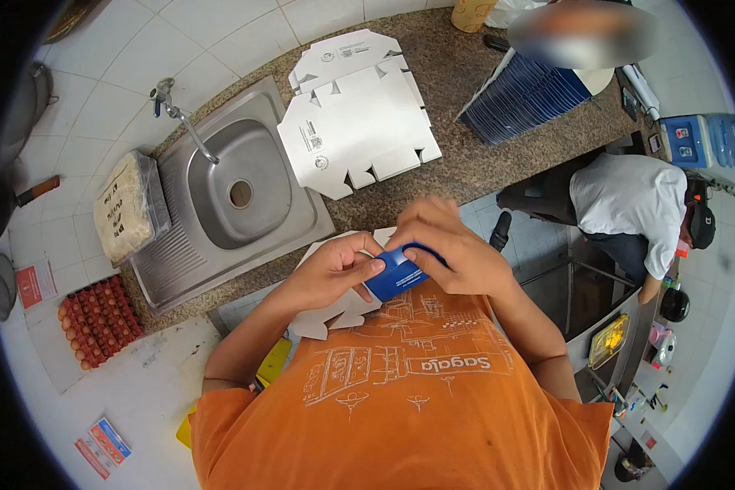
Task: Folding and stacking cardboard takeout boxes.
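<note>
In front of my chest I hold a cardboard box blank, blue on one face and white on the other. My left hand pinches its blue part, with the thumb on top. My right hand grips the same blue part at the right, where the card bends over in a curve. White flaps of the blank hang below my left hand. Some of the right fingers are blurred. Beyond my hands, flat white box blanks lie stacked on the granite counter.
Left of the blanks is a steel sink with a tap. A bagged pale block rests on its drainboard, near egg trays. Blue folded cartons stand in a row at the right. A person bends over behind the counter.
</note>
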